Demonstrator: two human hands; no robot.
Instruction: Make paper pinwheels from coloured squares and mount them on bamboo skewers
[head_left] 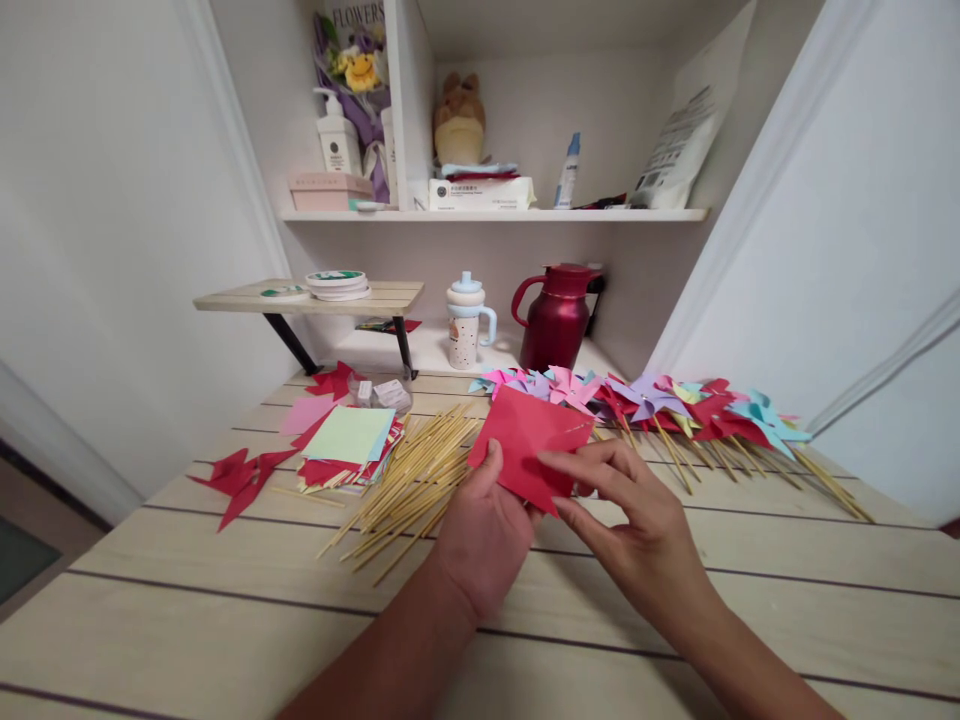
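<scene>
Between the fingers of both hands, above the wooden table (225, 620): a red paper square (525, 440), pinched by the left hand (484, 530) and right hand (637, 510). Just left, a heap of bamboo sticks (405, 480). Behind, a row of paper pinwheels (660, 405).

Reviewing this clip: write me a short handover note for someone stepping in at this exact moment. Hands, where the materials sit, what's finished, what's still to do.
Left hand: holds the red paper square from below, thumb on its near edge.
Right hand: fingertips pinch the same square at its right side.
Materials: loose wooden sticks lie left of the hands; a stack of coloured paper squares sits beyond them; cut red pieces lie at far left.
Done: a row of finished pinwheels on sticks lies at right on the table.
Left: the red square looks unfolded as yet; plenty of sticks and paper remain unused.
</scene>
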